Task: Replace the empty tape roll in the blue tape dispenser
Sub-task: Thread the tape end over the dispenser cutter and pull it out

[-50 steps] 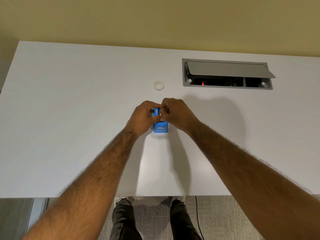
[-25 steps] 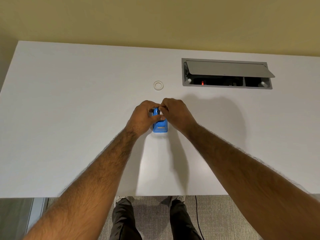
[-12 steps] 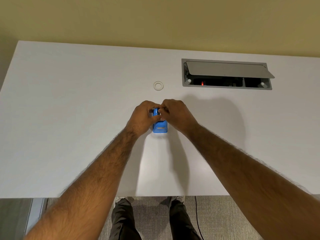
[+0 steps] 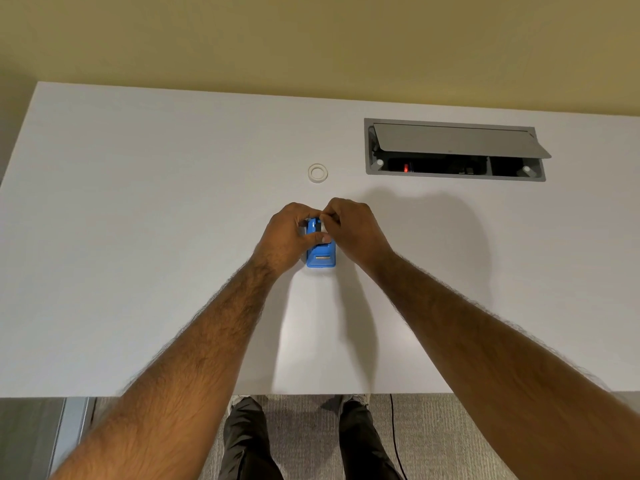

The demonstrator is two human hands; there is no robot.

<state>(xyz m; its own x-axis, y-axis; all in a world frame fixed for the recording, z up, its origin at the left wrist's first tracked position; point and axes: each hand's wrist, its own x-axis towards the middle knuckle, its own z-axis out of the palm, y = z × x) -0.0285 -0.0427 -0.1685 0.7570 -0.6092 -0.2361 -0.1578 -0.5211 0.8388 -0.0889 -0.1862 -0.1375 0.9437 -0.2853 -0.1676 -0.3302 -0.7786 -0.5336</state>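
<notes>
The blue tape dispenser (image 4: 321, 258) stands on the white desk (image 4: 138, 237) at the middle, its cutter end toward me. My left hand (image 4: 285, 237) grips its left side, thumb laid across the top. My right hand (image 4: 353, 232) has curled fingers pinching at the dispenser's upper part, where something dark and something white show between the fingertips; what is pinched is too small to tell. A small white tape roll (image 4: 317, 173) lies flat on the desk beyond the hands, apart from them.
An open grey cable hatch (image 4: 453, 150) with its lid raised sits in the desk at the back right. A yellow wall stands behind the desk. The near desk edge runs below my forearms, with my legs and carpet beneath.
Both hands have stayed on the dispenser. The fingertips of my right hand have shifted slightly at its top. The white roll has not moved.
</notes>
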